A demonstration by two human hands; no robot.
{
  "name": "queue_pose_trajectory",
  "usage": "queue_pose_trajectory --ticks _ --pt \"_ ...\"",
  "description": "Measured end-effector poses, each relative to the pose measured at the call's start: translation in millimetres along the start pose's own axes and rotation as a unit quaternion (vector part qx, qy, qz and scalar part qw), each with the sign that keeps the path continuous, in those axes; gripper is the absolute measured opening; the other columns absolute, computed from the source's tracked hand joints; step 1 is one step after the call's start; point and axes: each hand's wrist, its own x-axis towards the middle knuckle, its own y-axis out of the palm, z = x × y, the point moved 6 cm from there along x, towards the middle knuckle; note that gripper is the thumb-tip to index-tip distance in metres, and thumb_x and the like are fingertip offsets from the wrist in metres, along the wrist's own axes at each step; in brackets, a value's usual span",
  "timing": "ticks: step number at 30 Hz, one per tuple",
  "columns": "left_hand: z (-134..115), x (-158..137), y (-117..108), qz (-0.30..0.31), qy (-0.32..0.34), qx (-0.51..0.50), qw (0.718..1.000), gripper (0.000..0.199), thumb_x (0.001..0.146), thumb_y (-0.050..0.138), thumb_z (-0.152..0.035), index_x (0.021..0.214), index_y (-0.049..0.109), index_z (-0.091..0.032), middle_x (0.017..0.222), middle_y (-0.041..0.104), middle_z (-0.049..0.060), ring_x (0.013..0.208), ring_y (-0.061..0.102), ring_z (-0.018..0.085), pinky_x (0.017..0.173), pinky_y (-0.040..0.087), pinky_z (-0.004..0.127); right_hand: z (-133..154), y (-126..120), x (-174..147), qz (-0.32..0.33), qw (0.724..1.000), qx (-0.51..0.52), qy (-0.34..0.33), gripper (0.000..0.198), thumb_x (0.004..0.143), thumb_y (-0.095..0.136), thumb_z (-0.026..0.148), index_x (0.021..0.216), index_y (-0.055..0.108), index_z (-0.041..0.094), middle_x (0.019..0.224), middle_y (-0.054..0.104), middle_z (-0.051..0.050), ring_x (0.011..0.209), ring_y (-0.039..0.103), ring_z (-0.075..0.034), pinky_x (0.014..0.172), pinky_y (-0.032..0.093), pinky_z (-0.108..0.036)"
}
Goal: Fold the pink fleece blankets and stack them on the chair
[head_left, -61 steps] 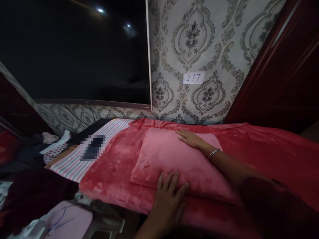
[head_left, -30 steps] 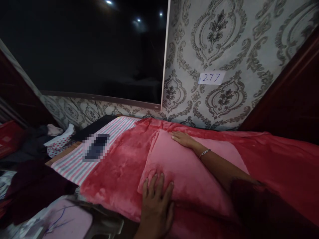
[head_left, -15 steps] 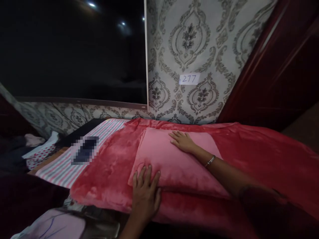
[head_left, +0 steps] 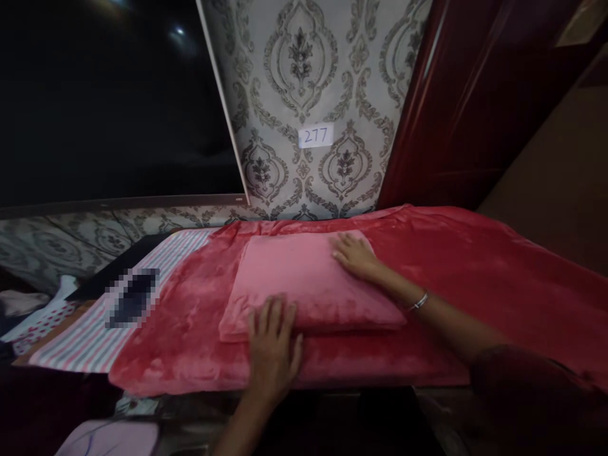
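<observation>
Folded pink cloth [head_left: 289,272] lies flat approx. mid-view atop the red plush blanket [head_left: 175,342], which is spread over most of the surface [head_left: 107,278]. L hand [head_left: 270,342] is palm-down on the cloth's front edge, L of ctr, fingers spread, gripping nothing. R hand [head_left: 356,256], w/ silver bracelet [head_left: 420,301] at wrist, is flat nr the back R corner, fingers also spread & grip released. Striped cloth [head_left: 85,342] sticks out at blanket's L end w/ a pixelated dark item [head_left: 133,301] on it. Polka-dot item [head_left: 45,326] at far L: can't tell if bag or cloth, contents n/v. Pale pink panel [head_left: 111,439] w/ blue lines is lower L, partly cut off. Behind: big dark TV [head_left: 104,114], patterned wallpaper [head_left: 304,63] w/ "277" slip [head_left: 316,135], dark red wood panel [head_left: 441,107] to the R.
</observation>
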Motion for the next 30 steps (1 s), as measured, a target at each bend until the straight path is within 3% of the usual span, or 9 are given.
queue_pose_trajectory --ticks 4,7,13,20,24,27,30 --pt "-67 22 27 0.044 0.091 -0.051 0.994 0.059 0.09 0.061 -0.037 0.145 0.052 -0.018 0.15 0.053 0.015 0.14 0.044 0.033 0.119 0.024 0.058 49 15 -33 0.038 0.992 0.038 -0.116 0.059 0.104 0.029 0.049 0.16 0.03 0.031 0.168 0.019 -0.009 0.154 0.018 -0.034 0.119 0.021 -0.063" --pt "-90 27 44 0.048 0.089 -0.042 0.994 0.069 0.085 0.066 -0.049 0.147 0.051 -0.02 0.152 0.05 0.016 0.139 0.043 0.037 0.118 0.021 0.062 40 21 -42 0.023 0.993 0.006 -0.116 0.059 0.103 0.035 0.051 0.159 0.034 0.031 0.168 0.022 -0.007 0.154 0.016 -0.034 0.121 0.015 -0.063" --pt "-90 22 51 0.055 0.085 -0.044 0.994 0.066 0.088 0.064 -0.05 0.147 0.052 -0.025 0.153 0.05 0.013 0.14 0.04 0.037 0.119 0.015 0.062 -33 22 -32 -0.019 1.0 0.002 -0.011 0.06 0.104 0.032 0.052 0.159 0.033 0.029 0.169 0.017 -0.006 0.156 0.009 -0.031 0.121 0.016 -0.062" --pt "-90 25 47 0.071 0.068 -0.069 0.993 0.06 0.088 0.066 -0.043 0.145 0.054 -0.028 0.155 0.048 0.012 0.142 0.04 0.036 0.118 0.02 0.062 -70 36 -28 -0.041 0.994 0.102 0.02 0.061 0.104 0.028 0.047 0.161 0.029 0.025 0.169 0.013 -0.007 0.155 0.013 -0.029 0.12 0.025 -0.057" --pt "-91 25 47 0.084 0.064 -0.087 0.991 0.061 0.088 0.067 -0.04 0.146 0.053 -0.03 0.158 0.044 0.013 0.144 0.037 0.037 0.117 0.021 0.064 -89 26 -44 -0.028 0.99 0.114 0.083 0.062 0.103 0.029 0.045 0.16 0.033 0.019 0.167 0.021 -0.012 0.154 0.016 -0.032 0.12 0.024 -0.058" --pt "-90 22 43 0.057 0.07 -0.112 0.99 0.057 0.09 0.064 -0.035 0.145 0.053 -0.026 0.158 0.043 0.014 0.146 0.036 0.036 0.119 0.022 0.062 -61 9 -72 -0.068 0.991 0.092 0.061 0.061 0.104 0.03 0.044 0.158 0.036 0.019 0.166 0.025 -0.012 0.154 0.016 -0.033 0.121 0.022 -0.058" --pt "-80 19 31 -0.014 0.09 -0.141 0.986 0.051 0.093 0.057 -0.023 0.144 0.053 -0.021 0.152 0.05 0.016 0.145 0.04 0.03 0.121 0.021 0.058 2 8 -102 -0.08 0.993 0.071 -0.042 0.059 0.104 0.033 0.042 0.159 0.035 0.021 0.166 0.024 -0.01 0.154 0.018 -0.029 0.123 0.02 -0.054"
